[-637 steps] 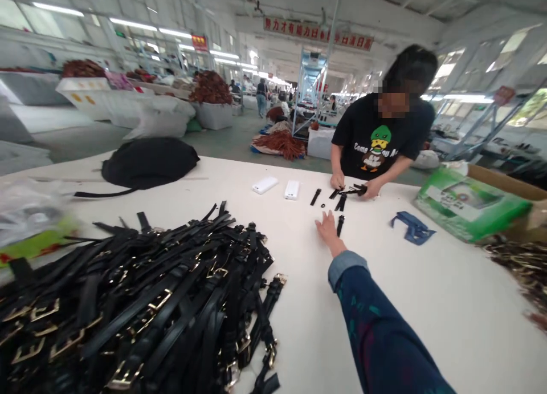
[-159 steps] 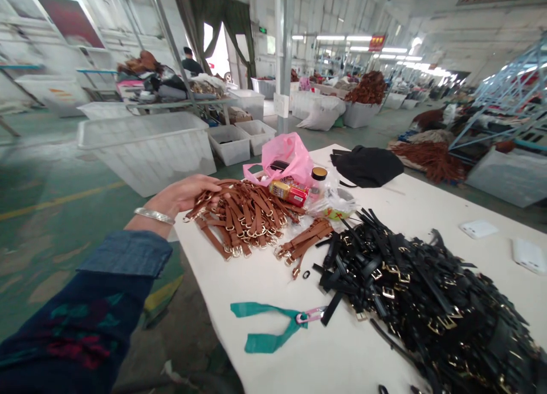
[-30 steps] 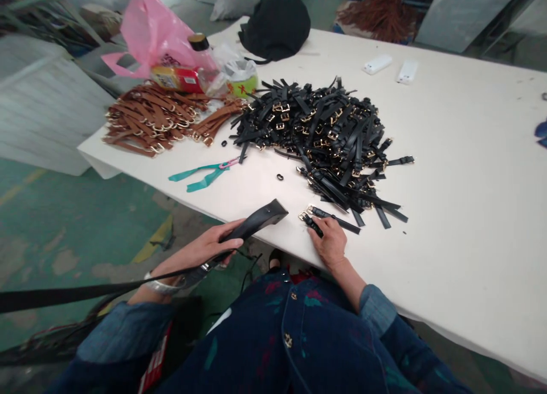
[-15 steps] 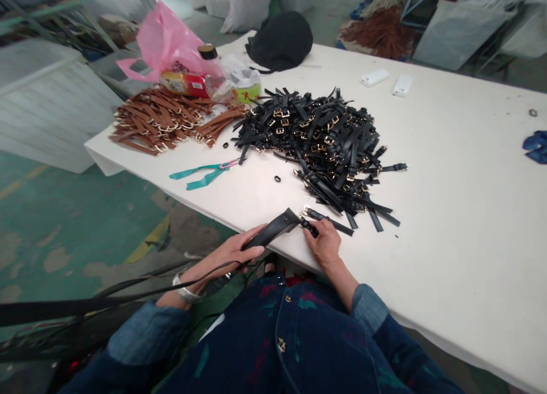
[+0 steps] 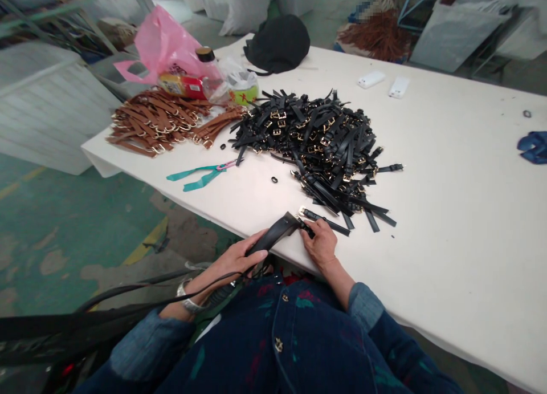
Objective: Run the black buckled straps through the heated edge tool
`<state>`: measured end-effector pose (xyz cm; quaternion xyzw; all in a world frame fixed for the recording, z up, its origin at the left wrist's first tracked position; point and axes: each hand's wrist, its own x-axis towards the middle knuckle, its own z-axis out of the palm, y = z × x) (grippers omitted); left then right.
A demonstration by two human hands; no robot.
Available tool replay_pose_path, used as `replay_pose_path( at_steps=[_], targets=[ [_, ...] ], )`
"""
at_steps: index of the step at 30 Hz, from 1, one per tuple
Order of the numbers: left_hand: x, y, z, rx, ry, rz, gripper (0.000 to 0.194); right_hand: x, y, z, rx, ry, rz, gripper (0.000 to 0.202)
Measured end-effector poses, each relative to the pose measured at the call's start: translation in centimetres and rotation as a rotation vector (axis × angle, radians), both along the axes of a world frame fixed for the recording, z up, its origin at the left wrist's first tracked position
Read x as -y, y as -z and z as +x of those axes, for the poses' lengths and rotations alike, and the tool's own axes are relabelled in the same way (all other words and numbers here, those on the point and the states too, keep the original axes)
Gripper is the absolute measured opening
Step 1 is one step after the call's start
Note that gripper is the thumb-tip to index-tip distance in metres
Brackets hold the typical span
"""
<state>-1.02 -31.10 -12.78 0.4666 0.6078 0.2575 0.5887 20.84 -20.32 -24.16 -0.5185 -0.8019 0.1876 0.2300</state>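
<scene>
A wide black strap (image 5: 276, 235) rises from my left hand (image 5: 234, 262), which is closed around its lower part; thin black cords hang by that wrist. At the table's near edge, the fingers of my right hand (image 5: 321, 247) pinch a short black buckle strap (image 5: 306, 230). The far end of the wide strap meets the buckle end there; whether they are joined is too small to tell. Just beyond my right fingers lies another black buckle strap (image 5: 331, 223). A heap of black buckle straps (image 5: 325, 134) with gold buckles spreads behind it.
Teal-handled scissors (image 5: 200, 176) and a small black ring (image 5: 274, 179) lie left of the heap. Brown straps (image 5: 154, 120), a pink plastic bag (image 5: 164, 43) and a black cap (image 5: 280, 43) are farther back on the white table (image 5: 448, 211). Two white devices (image 5: 399, 87) lie behind.
The view has shifted slightly. My left hand has come a little closer to the right one with the wide strap. My right hand keeps its pinch on the buckle strap.
</scene>
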Motion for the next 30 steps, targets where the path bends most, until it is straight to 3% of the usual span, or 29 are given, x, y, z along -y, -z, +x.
replay_pose_path(
  at_steps=[7, 18, 25, 30],
  targets=[
    [-0.8, -0.3, -0.6, -0.083, 0.042, -0.031, 0.068, -0.1, 0.1, -0.1, -0.023, 0.025, -0.027, 0.02],
    [-3.5, 0.1, 0.7, -0.083, 0.034, 0.005, 0.068, -0.1, -0.3, -0.1, -0.048, 0.021, -0.049, 0.018],
    [-2.6, -0.1, -1.2, -0.09, 0.046, -0.04, 0.071, -0.1, -0.5, -0.2, -0.043, 0.03, -0.067, 0.02],
    [-2.7, 0.3, -0.8, -0.108, 0.073, -0.041, 0.069, -0.1, -0.7, -0.3, -0.037, 0.026, -0.07, 0.019]
  ],
)
